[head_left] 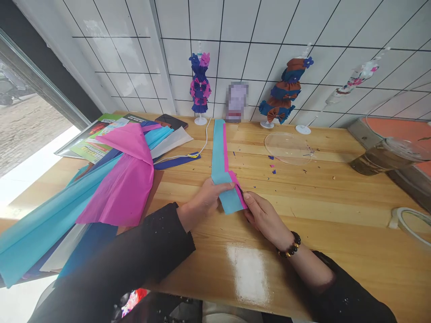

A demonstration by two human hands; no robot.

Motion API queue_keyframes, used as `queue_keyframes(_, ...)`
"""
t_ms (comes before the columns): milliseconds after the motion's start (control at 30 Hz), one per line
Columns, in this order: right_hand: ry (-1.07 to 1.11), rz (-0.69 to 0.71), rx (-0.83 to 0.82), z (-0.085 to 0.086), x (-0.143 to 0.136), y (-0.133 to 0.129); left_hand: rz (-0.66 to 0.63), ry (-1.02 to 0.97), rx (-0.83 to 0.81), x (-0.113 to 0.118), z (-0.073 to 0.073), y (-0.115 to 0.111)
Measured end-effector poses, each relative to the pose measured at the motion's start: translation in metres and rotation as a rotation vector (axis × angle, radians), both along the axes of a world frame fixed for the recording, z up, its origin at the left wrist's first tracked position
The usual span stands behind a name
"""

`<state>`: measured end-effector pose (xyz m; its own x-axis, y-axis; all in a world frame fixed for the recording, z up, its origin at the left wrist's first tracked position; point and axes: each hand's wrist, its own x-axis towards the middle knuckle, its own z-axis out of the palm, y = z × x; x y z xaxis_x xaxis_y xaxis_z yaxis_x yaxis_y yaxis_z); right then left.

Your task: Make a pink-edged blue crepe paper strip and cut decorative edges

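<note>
A long light blue strip [218, 150] lies in the middle of the frame, running from the back edge of the table [336, 188] toward the hands, with a pink strip [226, 150] showing along its right side. Its near end bends toward the lower right.

The left hand [207, 198] pinches the light blue strip near that end, thumb pressed flat on top and the other fingers mostly hidden underneath. The right hand [264, 214], just beside it, has thumb and fingers closed at the pink edge, around a small dark tool [239, 190] that is mostly hidden. A bracelet [292, 246] of dark and gold beads circles the right wrist.

Just beyond the right hand, small scraps [274, 172] dot the table near a clear round disc [266, 144]. Left of the strip are a narrow dark blue piece [175, 162], a white cord [205, 139] and a dark phone [173, 121]. A large pink sheet [124, 193] lies over light blue sheets [77, 197] and printed booklets [88, 148] on the left.

Along the back stand a blue and pink figure [200, 87], a brown and blue figure [284, 92] and a tilted white figure [359, 78]. At the right edge are a clear cup [380, 157] of dark liquid and, below it, a tape roll [400, 218].
</note>
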<state>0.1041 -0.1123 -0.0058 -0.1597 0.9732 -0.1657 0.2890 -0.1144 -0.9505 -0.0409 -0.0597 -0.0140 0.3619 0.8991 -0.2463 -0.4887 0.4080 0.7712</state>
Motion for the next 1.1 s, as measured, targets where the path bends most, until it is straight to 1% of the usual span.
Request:
queue_keyframes(133,0.009,-0.003,0.012,-0.0013,-0.0003,0.0001,0.030,0.014,0.029,0.0004,-0.0016,0.0007)
queue_keyframes(300,0.006,0.001,0.014,-0.0042,0.0010,-0.0001,0.019,0.026,0.097,0.0019,-0.0031,-0.0007)
queue_keyframes(533,-0.025,-0.004,0.024,0.0008,0.0001,-0.0006,-0.012,0.109,0.174,0.0018,0.0009,-0.0038)
queue_keyframes(767,-0.024,0.013,0.047,0.0025,-0.0012,-0.0014,-0.018,0.154,0.190,0.0032,-0.0011,-0.0052)
queue_keyframes(1000,-0.049,0.014,0.049,0.0042,-0.0014,-0.0015,-0.003,0.199,0.180,0.0041,0.0006,-0.0068)
queue_keyframes(1100,-0.041,0.009,0.043,0.0049,-0.0021,-0.0013,0.008,0.177,0.170,0.0035,-0.0001,-0.0061)
